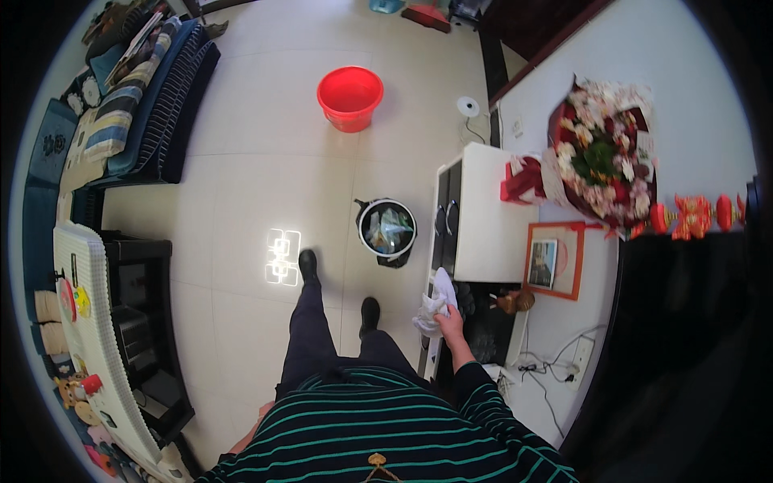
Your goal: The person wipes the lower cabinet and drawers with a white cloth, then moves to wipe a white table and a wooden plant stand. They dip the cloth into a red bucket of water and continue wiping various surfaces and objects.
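My right hand (pixel 450 326) grips a crumpled white cloth (pixel 439 305), held out beside the front edge of the TV cabinet (pixel 492 217). The cloth partly covers the cabinet's edge near its dark lower section. My left hand (pixel 264 412) hangs low at my left side, mostly hidden by my striped shirt, so its fingers cannot be made out. In front of my feet stands a round bin (pixel 388 228) with a white rim, a black liner and crumpled plastic inside. Farther ahead, a red plastic bucket (pixel 350 96) stands upright on the tiles.
A sofa (pixel 175 102) and a table with a white cover (pixel 90 290) line the left. On the right are a flower bouquet (pixel 604 157), an orange picture frame (pixel 580 259), a brown ornament (pixel 516 300) and loose cables (pixel 543 365). A red broom (pixel 427 17) lies far ahead.
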`<state>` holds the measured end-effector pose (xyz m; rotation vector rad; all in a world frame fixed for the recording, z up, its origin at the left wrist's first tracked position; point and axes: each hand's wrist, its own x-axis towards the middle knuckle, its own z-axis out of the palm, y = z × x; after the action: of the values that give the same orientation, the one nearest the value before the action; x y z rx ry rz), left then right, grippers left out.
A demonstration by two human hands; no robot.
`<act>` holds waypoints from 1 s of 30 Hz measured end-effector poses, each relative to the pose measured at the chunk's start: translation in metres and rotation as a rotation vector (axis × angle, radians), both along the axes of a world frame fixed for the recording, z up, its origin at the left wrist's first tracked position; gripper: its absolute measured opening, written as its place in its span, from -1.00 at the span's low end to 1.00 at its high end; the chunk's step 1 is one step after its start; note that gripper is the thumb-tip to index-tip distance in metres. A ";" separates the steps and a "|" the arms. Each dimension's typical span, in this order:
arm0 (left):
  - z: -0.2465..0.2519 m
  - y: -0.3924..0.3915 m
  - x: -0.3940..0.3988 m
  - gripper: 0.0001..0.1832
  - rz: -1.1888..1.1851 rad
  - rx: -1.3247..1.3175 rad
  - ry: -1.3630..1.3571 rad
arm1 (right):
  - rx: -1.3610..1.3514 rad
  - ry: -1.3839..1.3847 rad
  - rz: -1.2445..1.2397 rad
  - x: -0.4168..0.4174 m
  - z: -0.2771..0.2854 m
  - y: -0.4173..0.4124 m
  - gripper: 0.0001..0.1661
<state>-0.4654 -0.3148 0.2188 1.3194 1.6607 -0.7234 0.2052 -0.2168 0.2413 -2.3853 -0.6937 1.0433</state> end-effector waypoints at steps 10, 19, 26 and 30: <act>-0.033 0.216 -0.032 -0.63 0.099 0.105 -0.104 | -0.322 0.025 0.056 -0.046 0.044 0.159 -0.35; 0.008 0.616 0.013 -0.62 0.396 0.321 -0.130 | -0.126 0.049 -0.264 -0.062 0.044 0.258 -0.38; 0.030 0.794 0.154 -0.59 0.545 0.235 -0.332 | -0.117 0.043 -0.280 -0.010 0.013 0.389 -0.39; 0.043 0.831 0.197 -0.61 0.508 0.173 -0.228 | -0.212 -0.030 -0.151 0.028 0.007 0.489 -0.40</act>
<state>-0.2685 0.5163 0.2622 0.9838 1.7930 -0.1267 0.2335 0.2726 0.2486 -2.5925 -0.4227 1.0646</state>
